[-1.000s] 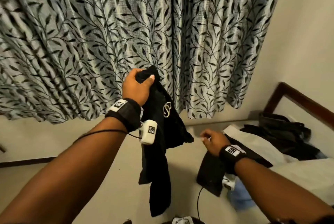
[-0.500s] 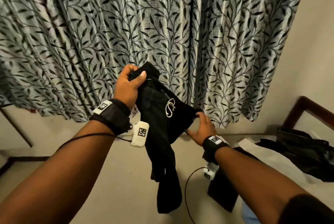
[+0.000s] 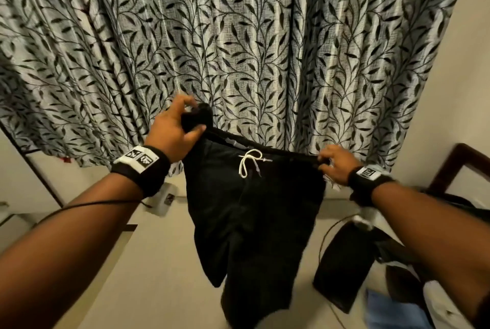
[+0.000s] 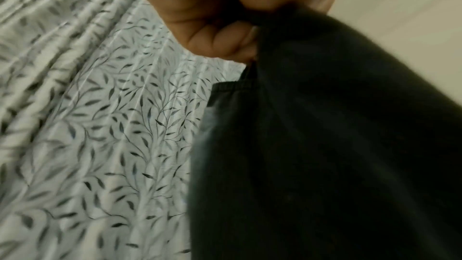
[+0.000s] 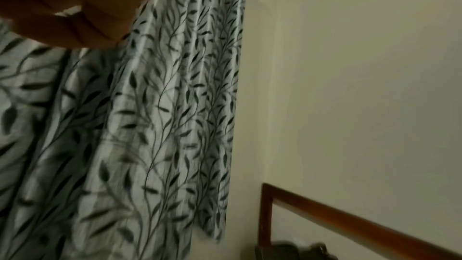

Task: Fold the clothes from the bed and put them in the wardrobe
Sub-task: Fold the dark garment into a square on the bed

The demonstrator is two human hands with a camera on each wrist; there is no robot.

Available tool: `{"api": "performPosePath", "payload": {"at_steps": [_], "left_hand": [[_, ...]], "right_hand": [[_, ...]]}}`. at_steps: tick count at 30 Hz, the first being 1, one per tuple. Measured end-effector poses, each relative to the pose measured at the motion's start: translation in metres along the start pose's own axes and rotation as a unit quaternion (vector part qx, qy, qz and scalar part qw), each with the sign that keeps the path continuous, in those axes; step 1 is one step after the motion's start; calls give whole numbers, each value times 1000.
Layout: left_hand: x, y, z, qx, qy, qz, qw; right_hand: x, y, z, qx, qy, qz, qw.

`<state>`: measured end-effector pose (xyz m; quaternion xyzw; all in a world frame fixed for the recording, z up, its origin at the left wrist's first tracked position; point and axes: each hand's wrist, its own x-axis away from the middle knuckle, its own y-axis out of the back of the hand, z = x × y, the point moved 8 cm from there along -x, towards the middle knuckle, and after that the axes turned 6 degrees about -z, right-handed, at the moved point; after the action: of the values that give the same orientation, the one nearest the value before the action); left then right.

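Hanging in the air between both hands, the pair of black cotton shorts with a white drawstring [image 3: 254, 212] is stretched out by its waistband in front of the pale curtain printed with dark leafy vines [image 3: 238, 36]. The left hand [image 3: 172, 129] has its fingers curled round a bunched corner of the waistband, thumb pressed on the near side; the right hand [image 3: 336, 164] pinches the opposite corner between thumb and fingertips. The legs of the shorts dangle free above the beige floor [image 3: 159, 262], well apart from it.

Low on the right, the dark wooden bed frame [image 3: 450, 166] borders a heap of dark clothes [image 3: 342, 270] and a light blue cloth [image 3: 392, 310] on the bed. No box, basket or wardrobe shows in any view.

From the left wrist, the curled fingers [image 4: 225, 42] close tightly on the black fabric, and the stitched waistband edge is plain. From the right wrist, only a blurred part of the hand shows at the top left corner, so the pinch cannot be told there; that view adds the cream wall [image 5: 362, 86] beside the curtain's edge.
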<state>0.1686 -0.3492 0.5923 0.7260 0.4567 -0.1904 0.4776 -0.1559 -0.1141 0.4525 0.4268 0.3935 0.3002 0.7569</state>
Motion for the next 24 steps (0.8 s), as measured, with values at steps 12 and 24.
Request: {"api": "performPosePath", "payload": {"at_steps": [12, 24], "left_hand": [[22, -45, 48, -307, -201, 297, 882], [-24, 24, 22, -100, -159, 177, 966]], "right_hand": [[-45, 160, -7, 177, 71, -54, 980], [-14, 203, -41, 76, -19, -73, 994]]}}
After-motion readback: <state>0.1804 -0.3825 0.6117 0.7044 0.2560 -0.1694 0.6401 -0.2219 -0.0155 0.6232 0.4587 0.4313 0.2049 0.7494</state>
